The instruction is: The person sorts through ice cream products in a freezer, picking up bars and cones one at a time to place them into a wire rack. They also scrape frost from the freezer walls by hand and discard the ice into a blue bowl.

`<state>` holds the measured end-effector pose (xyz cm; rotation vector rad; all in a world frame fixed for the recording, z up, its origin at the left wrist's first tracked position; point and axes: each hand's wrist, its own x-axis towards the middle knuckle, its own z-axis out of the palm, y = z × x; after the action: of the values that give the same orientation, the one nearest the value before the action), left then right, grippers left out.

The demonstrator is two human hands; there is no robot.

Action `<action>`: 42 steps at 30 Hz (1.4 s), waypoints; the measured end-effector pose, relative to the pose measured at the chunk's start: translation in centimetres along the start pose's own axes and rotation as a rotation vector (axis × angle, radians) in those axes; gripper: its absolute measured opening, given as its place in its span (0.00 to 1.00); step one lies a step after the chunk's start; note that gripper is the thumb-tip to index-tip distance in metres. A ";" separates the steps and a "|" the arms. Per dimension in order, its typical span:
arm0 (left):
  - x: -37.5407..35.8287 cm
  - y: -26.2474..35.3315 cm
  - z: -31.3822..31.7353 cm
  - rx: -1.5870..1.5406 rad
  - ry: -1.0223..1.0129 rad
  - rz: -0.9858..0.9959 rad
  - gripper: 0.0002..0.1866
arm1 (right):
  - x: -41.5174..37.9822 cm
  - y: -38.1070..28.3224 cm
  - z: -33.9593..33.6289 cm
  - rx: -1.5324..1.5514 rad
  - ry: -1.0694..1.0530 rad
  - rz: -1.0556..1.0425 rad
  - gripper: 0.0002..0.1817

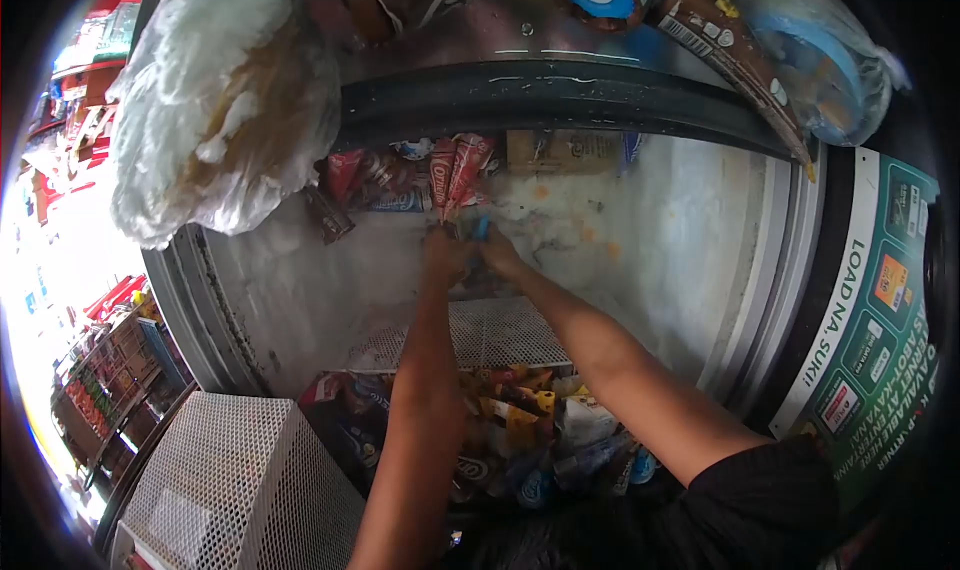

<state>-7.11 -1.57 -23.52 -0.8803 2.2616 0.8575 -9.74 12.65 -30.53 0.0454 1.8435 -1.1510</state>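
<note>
Cones [469,166], slick, red and tapering, point toward left fingers [442,240] and right fingers [491,244], whose hold I cannot tell

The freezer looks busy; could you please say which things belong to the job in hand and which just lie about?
Likely the job's: left hand, right hand, red cone packs nearest them, freezer.

Likely incidental: plastic bag at upper left, white mesh basket at lower left, green poster.

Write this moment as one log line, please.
left hand: near red cone wrappers | right hand: near small blue item | both inside freezer | grips: unclear
</note>
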 end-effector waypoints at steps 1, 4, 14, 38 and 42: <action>-0.2 -0.3 0.0 -0.063 0.077 0.043 0.35 | -1.0 -1.2 -0.5 -0.043 -0.044 -0.021 0.28; -2.7 2.1 -4.6 -0.149 -0.204 0.040 0.34 | -3.8 -5.4 -2.7 -0.171 -0.184 -0.087 0.29; -18.3 13.6 -22.9 -0.815 -0.111 0.368 0.18 | -21.5 -30.4 -18.5 -0.294 -0.368 -0.367 0.21; -13.6 27.1 -29.4 -1.774 0.263 0.447 0.15 | -21.9 -29.9 -18.2 -0.408 -0.320 -0.397 0.14; -16.8 24.2 -29.5 -0.146 0.668 0.609 0.09 | -21.7 -30.5 -17.7 -0.012 -0.383 -0.241 0.18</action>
<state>-22.05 -2.60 15.38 -0.5849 3.1778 1.1148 -23.64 17.17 8.20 -0.3885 1.5409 -1.2163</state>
